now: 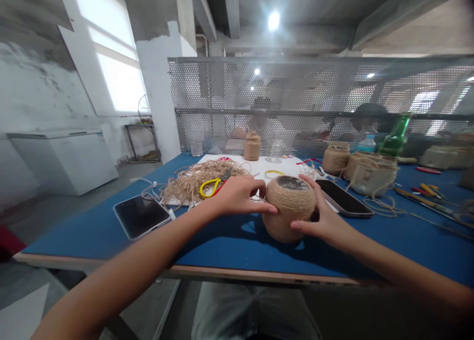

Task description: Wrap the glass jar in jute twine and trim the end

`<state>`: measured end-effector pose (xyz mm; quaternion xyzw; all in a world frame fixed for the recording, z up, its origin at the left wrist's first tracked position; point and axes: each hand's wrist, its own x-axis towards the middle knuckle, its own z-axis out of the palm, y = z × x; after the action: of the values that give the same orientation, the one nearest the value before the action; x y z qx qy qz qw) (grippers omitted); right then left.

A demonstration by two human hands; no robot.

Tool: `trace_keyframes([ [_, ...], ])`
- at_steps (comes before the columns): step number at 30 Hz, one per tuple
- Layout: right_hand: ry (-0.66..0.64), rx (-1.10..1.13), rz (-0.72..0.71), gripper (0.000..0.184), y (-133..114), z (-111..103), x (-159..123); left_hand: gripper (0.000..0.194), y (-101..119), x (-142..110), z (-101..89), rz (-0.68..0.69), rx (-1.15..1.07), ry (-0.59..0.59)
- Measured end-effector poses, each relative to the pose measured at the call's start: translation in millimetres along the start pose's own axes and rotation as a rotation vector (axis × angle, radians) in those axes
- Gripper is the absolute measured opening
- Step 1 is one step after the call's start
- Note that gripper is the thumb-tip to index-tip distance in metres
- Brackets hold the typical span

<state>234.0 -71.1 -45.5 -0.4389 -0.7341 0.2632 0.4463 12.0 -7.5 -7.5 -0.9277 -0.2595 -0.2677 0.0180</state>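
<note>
A glass jar wrapped in jute twine stands near the table's front edge, tilted slightly, its open mouth facing up. My right hand grips its right side, thumb across the front and fingers around the back. My left hand is closed against the jar's left side, thumb on the wrapping and fingers curled. A short piece of twine seems to show between thumb and fingers there; its ends are hidden. Just behind my left hand, yellow-handled scissors lie on a loose heap of twine.
A phone lies at left, another phone at right. Several twine-wrapped jars, a green bottle and tools occupy the right side. One small wrapped jar stands before a perforated metal screen; people sit beyond it.
</note>
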Motion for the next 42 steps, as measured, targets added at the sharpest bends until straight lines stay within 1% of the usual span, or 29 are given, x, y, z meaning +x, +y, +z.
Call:
trace_keyframes([
  [3, -0.073, -0.032, -0.067, 0.098, 6.3, -8.6, 6.0, 0.052, -1.3, 0.9, -0.8, -0.015, -0.013, -0.028],
  [6, -0.118, -0.069, -0.108, 0.099, 11.1, -16.2, 10.4, 0.050, -2.5, 1.3, -0.7, -0.013, -0.029, -0.047],
  [8, -0.142, -0.079, -0.120, 0.104, 12.2, -17.9, 8.5, 0.049, -2.9, 1.2, -0.4, -0.006, -0.029, -0.049],
  [10, -0.151, -0.089, -0.111, 0.113, 11.4, -14.8, 1.9, 0.048, -2.6, 0.8, -0.1, 0.001, -0.023, -0.046],
  [11, -0.144, -0.096, -0.095, 0.119, 10.5, -11.4, -2.4, 0.047, -2.1, 0.6, 0.1, 0.004, -0.018, -0.046],
  [12, -0.117, -0.106, -0.062, 0.121, 9.3, -6.9, -7.0, 0.047, -1.4, 0.3, 0.3, 0.006, -0.013, -0.045],
  [14, -0.029, -0.128, 0.017, 0.116, 6.8, 3.1, -14.4, 0.048, 0.3, -0.3, 0.7, 0.007, 0.004, -0.040],
  [16, 0.015, -0.136, 0.062, 0.111, 4.3, 11.2, -17.7, 0.050, 1.9, -0.9, 1.1, 0.000, 0.028, -0.025],
  [19, 0.023, -0.140, 0.066, 0.109, 2.0, 13.3, -15.3, 0.053, 2.8, -1.1, 1.4, -0.002, 0.058, -0.008],
  [24, -0.036, -0.172, -0.005, 0.112, 4.3, -0.5, -7.6, 0.050, 0.2, 0.2, 0.3, 0.017, 0.035, -0.022],
  [29, -0.132, -0.139, -0.031, 0.114, 15.9, -12.3, -0.2, 0.045, -3.4, 1.3, -0.8, -0.015, 0.008, -0.053],
  [33, -0.230, -0.114, -0.044, 0.108, 22.9, -21.0, 7.0, 0.044, -6.0, 1.7, 0.5, -0.028, -0.008, -0.081],
  [36, -0.280, -0.126, -0.022, 0.104, 20.9, -23.5, 6.0, 0.043, -7.2, 2.1, 1.9, -0.026, -0.031, -0.089],
  [38, -0.241, -0.155, -0.003, 0.107, 17.4, -20.4, 0.8, 0.042, -7.6, 2.3, 2.5, -0.015, -0.034, -0.088],
  [42, -0.078, -0.145, 0.035, 0.111, 9.7, -4.1, -11.7, 0.042, -6.5, 1.9, 3.2, -0.001, -0.026, -0.070],
])
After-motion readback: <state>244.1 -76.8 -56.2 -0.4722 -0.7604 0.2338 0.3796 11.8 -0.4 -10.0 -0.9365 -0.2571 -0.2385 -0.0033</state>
